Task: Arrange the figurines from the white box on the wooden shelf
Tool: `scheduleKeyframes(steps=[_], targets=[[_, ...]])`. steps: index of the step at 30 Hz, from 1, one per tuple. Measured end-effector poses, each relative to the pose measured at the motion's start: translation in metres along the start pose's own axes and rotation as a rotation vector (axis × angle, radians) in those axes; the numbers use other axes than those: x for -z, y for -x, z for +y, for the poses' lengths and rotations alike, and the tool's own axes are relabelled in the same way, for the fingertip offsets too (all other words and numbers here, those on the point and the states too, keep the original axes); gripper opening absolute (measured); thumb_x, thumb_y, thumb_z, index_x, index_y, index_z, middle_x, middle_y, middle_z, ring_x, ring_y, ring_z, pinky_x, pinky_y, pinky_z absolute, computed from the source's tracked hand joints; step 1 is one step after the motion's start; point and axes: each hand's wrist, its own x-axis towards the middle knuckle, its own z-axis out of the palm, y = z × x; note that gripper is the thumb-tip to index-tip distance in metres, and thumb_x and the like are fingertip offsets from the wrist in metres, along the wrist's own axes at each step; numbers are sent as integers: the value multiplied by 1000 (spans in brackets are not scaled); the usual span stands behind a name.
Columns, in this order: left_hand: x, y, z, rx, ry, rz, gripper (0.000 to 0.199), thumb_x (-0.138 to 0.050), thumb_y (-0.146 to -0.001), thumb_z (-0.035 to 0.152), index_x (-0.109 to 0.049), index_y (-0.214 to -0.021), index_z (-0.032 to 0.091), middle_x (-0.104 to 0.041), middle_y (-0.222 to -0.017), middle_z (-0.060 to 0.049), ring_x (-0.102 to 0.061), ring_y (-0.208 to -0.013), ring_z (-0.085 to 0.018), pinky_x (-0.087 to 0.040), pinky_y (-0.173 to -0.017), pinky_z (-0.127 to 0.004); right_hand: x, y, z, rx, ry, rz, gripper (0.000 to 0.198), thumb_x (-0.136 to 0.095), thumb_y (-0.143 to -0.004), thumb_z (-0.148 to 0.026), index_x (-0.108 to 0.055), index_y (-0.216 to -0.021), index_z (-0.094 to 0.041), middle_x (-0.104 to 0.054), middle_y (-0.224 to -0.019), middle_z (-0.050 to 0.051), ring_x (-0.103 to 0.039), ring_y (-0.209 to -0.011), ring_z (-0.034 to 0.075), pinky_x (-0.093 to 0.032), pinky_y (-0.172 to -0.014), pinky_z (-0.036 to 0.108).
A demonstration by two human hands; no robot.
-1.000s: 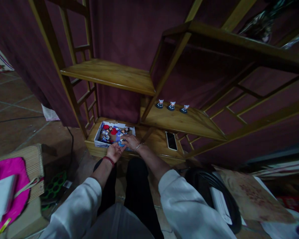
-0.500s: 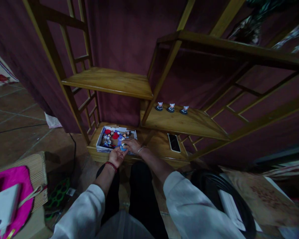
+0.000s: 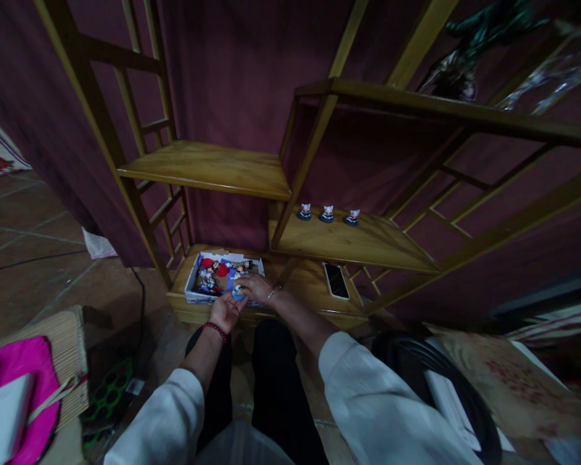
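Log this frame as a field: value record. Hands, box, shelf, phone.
left hand: palm up, fingers at a small blue item; grip unclear
right hand: fingers closed on the small blue item
box: white-sided, open-topped, on the lower board; holds several jumbled figurines
shelf: three similar standing figures in a row
phone: lower board, right of the box, dark screen up

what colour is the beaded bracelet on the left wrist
Dark red; the bracelet shows in the head view.
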Motion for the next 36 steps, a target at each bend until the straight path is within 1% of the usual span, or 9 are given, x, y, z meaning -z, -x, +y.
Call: scheduleKeyframes(steps=[5,9,12,16,22,25,28,32,36], targets=[[-1,1,0,9,-5,-3,17,-40,-72,1,-56,-70,9,-63,-66,-9,-62,-65,-17,-53,-69,-36,0,1,0,-2,11,6,19,-56,-76,-18,-60,-94,-15,-61,-95,8,-54,-91,17,-38,-82,27],[-2,3,0,12,19,2,19,-39,-73,2,-56,-73,10,-64,-68,-9,-63,-66,-17,-53,-69,-36,-2,1,-1,-23,-7,18,18,-55,-76,-18,-60,-93,-16,-61,-95,7,-54,-91,17,-39,-81,26],[-2,3,0,20,30,17,18,-39,-74,3,-56,-72,10,-63,-67,-9,-62,-65,-17,-53,-70,-37,-3,1,0,-26,-23,40,18,-56,-76,-19,-60,-93,-16,-61,-95,7,-54,-90,16,-39,-80,26],[-1,2,0,27,26,5,18,-39,-73,1,-55,-71,10,-63,-67,-9,-62,-66,-16,-52,-72,-37,-5,2,0,-30,-15,53,18,-54,-77,-18,-60,-94,-16,-61,-94,7,-53,-92,17,-39,-81,27],[0,1,0,15,-4,4,17,-40,-75,3,-55,-74,10,-63,-68,-8,-62,-66,-16,-52,-71,-34,-8,8,-6,-121,-9,73,22,-50,-80,-21,-58,-101,-18,-59,-100,6,-51,-98,16,-38,-84,27],[1,1,0,21,-8,-3,16,-41,-75,4,-56,-75,10,-63,-68,-9,-62,-66,-16,-52,-70,-33,-10,10,-11,-186,-11,92,24,-49,-80,-22,-57,-103,-19,-58,-103,6,-51,-98,16,-38,-83,27],[1,1,0,16,-11,-18,18,-39,-75,4,-56,-75,11,-62,-66,-8,-62,-66,-15,-52,-68,-32,-9,11,-15,-222,4,92,24,-48,-81,-22,-56,-104,-19,-58,-103,6,-51,-98,16,-38,-82,27],[0,2,0,19,-19,-20,19,-38,-76,5,-56,-75,11,-62,-66,-8,-62,-65,-15,-53,-66,-31,-4,12,-18,-218,-13,88,24,-49,-80,-22,-56,-104,-19,-58,-103,7,-51,-98,16,-39,-83,27],[-1,2,0,30,-17,-3,19,-37,-76,4,-55,-75,11,-62,-67,-9,-62,-66,-17,-53,-66,-34,2,14,-18,-203,-19,49,24,-48,-80,-20,-56,-103,-18,-59,-103,7,-52,-98,17,-40,-83,28]])
